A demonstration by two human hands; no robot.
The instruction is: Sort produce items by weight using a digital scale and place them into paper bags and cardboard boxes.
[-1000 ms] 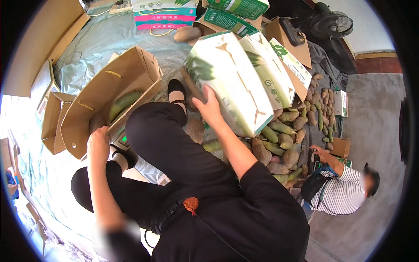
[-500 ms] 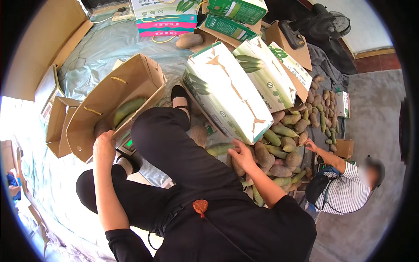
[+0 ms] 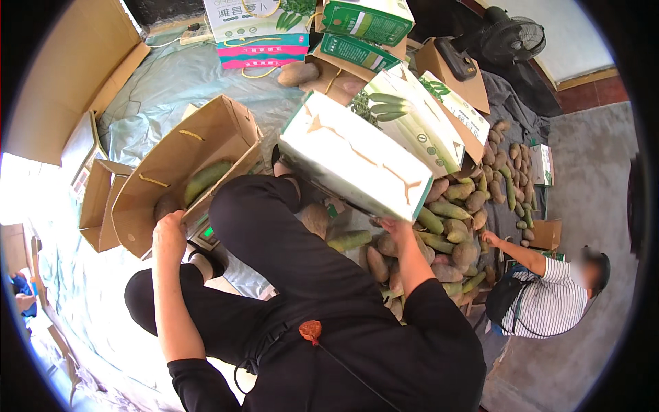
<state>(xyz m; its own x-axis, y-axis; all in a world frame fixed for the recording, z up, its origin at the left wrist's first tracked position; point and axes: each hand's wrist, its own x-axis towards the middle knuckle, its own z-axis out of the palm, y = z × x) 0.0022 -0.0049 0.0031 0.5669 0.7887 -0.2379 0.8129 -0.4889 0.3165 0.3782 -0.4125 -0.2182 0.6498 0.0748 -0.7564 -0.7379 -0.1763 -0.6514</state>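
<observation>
My left grip (image 3: 169,233) pinches the open brown box (image 3: 223,130); two roots (image 3: 206,180) show inside; my right grip (image 3: 398,230) touches the white box (image 3: 357,154), clamped or not I can't tell; many loose roots (image 3: 453,230) lie beside it.

From above, a hand could drop through the open top of the brown cardboard carton (image 3: 223,127) to the green radish (image 3: 204,180); the left hand (image 3: 169,235) occupies the near rim. A gap separates that carton from the white-and-green box (image 3: 353,156), its near end blocked by the bent knee (image 3: 240,196). Heaped roots (image 3: 449,233) obstruct the box's right side.
</observation>
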